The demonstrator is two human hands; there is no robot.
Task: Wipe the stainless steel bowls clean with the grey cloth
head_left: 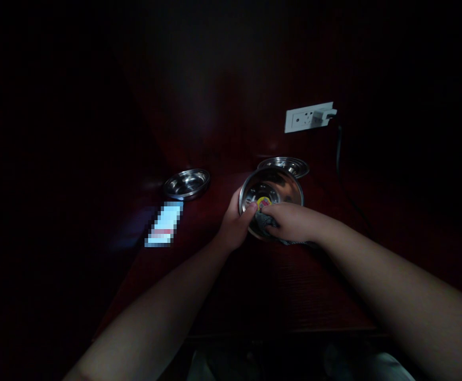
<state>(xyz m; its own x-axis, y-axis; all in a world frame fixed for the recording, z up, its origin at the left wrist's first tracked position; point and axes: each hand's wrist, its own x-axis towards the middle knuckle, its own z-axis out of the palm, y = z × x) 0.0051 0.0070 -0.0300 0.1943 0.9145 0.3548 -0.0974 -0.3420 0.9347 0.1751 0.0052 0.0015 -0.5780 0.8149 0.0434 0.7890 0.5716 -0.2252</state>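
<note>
A shiny metal bowl [273, 180] is tilted toward me above the dark red table. My left hand [236, 222] grips its left rim, thumb over the inside. Inside the bowl, my right hand [290, 219] presses a dark patterned cloth [265, 222] against the metal, its fingers closed on it. A round yellow sticker [263, 202] with a red middle shows on the bowl's bottom, beside the right fingertips. Part of the cloth hangs below the right hand.
A metal dish [187, 184] stands at the left, with a lit, pixelated phone [164, 225] in front of it. Behind the held bowl lies another metal dish [290, 165]. A white wall socket [308, 117] holds a plug, its dark cable [338, 148] running down to the right.
</note>
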